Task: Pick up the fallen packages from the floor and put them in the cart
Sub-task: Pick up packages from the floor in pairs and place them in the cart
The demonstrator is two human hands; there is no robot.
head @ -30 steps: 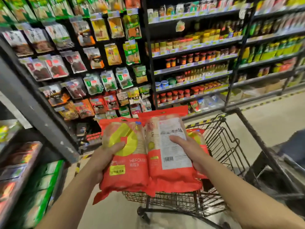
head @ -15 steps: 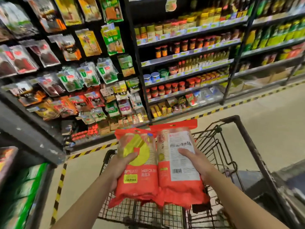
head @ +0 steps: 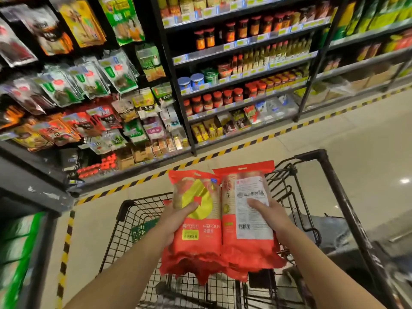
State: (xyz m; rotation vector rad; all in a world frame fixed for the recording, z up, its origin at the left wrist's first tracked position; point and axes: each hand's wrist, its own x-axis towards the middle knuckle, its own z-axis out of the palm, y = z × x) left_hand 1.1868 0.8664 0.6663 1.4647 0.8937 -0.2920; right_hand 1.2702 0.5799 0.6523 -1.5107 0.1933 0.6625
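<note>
both hands, left and right, clasped red packs low centre, over the cart; only lowering them in remained.

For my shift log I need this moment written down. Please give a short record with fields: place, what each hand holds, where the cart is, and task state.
place: shop aisle beside stocked shelves
left hand: grips red plastic package with yellow circle
right hand: grips red plastic package with white label
black wire cart: directly below both packages
floor: beige tiles, striped yellow-black tape
task state: packages lifted, not yet in cart
</note>
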